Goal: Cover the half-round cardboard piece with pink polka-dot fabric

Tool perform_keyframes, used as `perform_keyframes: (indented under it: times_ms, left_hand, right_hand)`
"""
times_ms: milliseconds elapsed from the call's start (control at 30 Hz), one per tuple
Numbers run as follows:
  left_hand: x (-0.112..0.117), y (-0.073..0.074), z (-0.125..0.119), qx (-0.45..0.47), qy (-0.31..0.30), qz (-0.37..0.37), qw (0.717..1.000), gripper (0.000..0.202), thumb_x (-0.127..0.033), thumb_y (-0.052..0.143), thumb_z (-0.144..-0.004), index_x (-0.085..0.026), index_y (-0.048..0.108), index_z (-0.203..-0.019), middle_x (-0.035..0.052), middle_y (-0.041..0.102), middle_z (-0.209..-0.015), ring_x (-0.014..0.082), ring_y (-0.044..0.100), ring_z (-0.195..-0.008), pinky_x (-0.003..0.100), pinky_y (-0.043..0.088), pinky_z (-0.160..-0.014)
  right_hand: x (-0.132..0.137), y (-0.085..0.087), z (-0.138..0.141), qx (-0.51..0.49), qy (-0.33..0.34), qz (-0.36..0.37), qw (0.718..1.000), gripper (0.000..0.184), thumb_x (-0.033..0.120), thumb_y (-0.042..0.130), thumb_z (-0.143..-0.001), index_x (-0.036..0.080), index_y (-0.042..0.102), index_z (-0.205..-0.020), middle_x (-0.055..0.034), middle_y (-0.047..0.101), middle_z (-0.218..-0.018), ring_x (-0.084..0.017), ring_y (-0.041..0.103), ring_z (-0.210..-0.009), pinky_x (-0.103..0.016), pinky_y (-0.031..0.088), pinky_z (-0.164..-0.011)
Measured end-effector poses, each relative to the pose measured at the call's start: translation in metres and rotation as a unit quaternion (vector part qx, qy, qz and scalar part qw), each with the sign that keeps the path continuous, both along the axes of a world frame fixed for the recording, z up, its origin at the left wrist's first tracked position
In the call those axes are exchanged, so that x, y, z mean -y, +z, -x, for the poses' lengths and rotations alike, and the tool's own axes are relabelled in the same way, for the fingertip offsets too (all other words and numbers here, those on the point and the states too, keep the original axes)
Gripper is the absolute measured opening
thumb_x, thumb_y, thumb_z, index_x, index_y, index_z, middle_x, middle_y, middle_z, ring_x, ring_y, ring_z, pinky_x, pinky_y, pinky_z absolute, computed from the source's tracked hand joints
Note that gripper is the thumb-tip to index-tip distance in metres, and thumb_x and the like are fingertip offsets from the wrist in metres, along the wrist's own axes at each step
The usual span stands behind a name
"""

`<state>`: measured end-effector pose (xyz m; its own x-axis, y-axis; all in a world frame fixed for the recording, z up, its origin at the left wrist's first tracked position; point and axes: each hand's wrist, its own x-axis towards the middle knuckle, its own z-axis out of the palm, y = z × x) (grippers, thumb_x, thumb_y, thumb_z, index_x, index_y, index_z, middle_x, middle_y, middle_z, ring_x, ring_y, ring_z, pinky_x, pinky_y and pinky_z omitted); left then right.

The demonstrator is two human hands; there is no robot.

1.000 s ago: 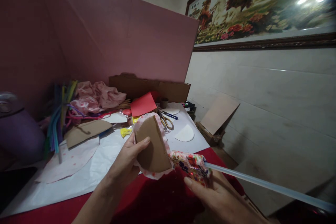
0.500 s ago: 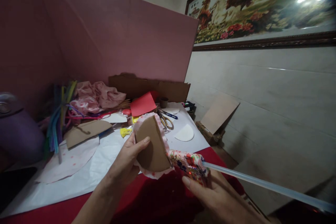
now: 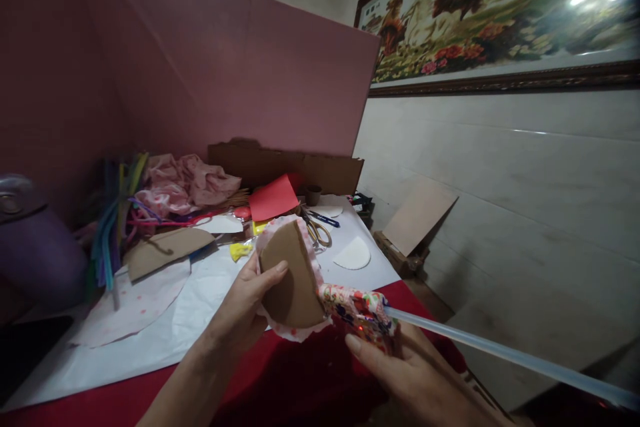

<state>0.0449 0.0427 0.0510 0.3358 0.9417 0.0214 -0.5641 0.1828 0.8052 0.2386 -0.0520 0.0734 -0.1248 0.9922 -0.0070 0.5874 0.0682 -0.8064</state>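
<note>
The long glue stick (image 3: 500, 349) juts out behind; if it snags, the glue gun (image 3: 356, 312) could jerk, smearing glue or burning my fingers near the tip. My right hand (image 3: 400, 367) is wrapped round the glue gun, though I can't tell whether I'm squeezing. My left hand (image 3: 251, 300) pinches the cardboard (image 3: 293, 280) with its pink cloth (image 3: 295, 334) at the tip, above the red tablecloth (image 3: 250, 373). Scissors (image 3: 318, 232) lie beyond.

Left hand (image 3: 253, 293) bare, thumbnail (image 3: 283, 266) short, right hand (image 3: 397, 357) bare, its thumbnail rounded, left forearm (image 3: 193, 370) uncovered to frame edge, right forearm (image 3: 457, 400) likewise uncovered.
</note>
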Motion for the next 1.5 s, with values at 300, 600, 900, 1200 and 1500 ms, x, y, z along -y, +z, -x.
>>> perform_keyframes:
  times_ms: [300, 600, 900, 1200, 1500]
  left_hand:
    - [-0.002, -0.001, 0.001, -0.013, 0.012, -0.002, 1.0, 0.053, -0.019, 0.066, -0.078, -0.026, 0.048, -0.127, 0.0053, 0.073, -0.092, 0.0199, 0.068, -0.076, 0.029, 0.054, -0.065]
    - [-0.003, 0.002, 0.001, -0.005, 0.027, 0.003, 1.0, 0.053, -0.02, 0.069, -0.075, -0.025, 0.05, -0.125, 0.0055, 0.073, -0.092, 0.0202, 0.068, -0.075, 0.029, 0.055, -0.065]
    - [-0.002, 0.004, 0.002, 0.005, 0.038, 0.004, 0.999, 0.053, -0.015, 0.066, -0.078, -0.026, 0.048, -0.126, 0.0031, 0.073, -0.088, 0.0171, 0.067, -0.072, 0.026, 0.054, -0.062]
    - [-0.005, 0.002, 0.002, 0.008, 0.036, 0.009, 0.999, 0.053, -0.016, 0.066, -0.077, -0.026, 0.048, -0.126, 0.0043, 0.073, -0.091, 0.0182, 0.068, -0.073, 0.03, 0.056, -0.066]
    - [-0.006, 0.001, 0.002, 0.009, 0.039, 0.013, 0.999, 0.054, -0.017, 0.067, -0.076, -0.026, 0.048, -0.126, 0.0046, 0.073, -0.09, 0.0192, 0.068, -0.072, 0.031, 0.056, -0.065]
  right_hand:
    - [0.005, 0.0, 0.001, 0.018, 0.007, -0.043, 0.999, 0.037, 0.032, 0.05, -0.09, 0.024, 0.06, -0.125, -0.0059, 0.065, -0.121, -0.029, 0.054, -0.117, -0.042, 0.042, -0.1]
    - [0.012, -0.021, -0.016, 0.021, 0.065, -0.081, 0.994, 0.034, 0.037, 0.054, -0.087, 0.026, 0.066, -0.117, -0.0046, 0.065, -0.123, -0.03, 0.053, -0.119, -0.043, 0.037, -0.104]
    - [0.015, -0.023, -0.013, 0.034, 0.035, -0.051, 0.998, 0.032, 0.033, 0.054, -0.087, 0.026, 0.068, -0.114, -0.0047, 0.062, -0.127, -0.03, 0.051, -0.121, -0.042, 0.033, -0.108]
    - [0.01, 0.01, 0.003, -0.005, -0.025, -0.012, 1.0, 0.029, 0.033, 0.051, -0.088, 0.023, 0.07, -0.108, -0.0042, 0.072, -0.094, -0.026, 0.063, -0.097, -0.036, 0.047, -0.088]
    - [0.007, 0.003, -0.003, 0.013, 0.012, 0.003, 1.0, 0.035, 0.035, 0.05, -0.089, 0.024, 0.065, -0.118, -0.0052, 0.068, -0.116, -0.028, 0.058, -0.111, -0.039, 0.039, -0.102]
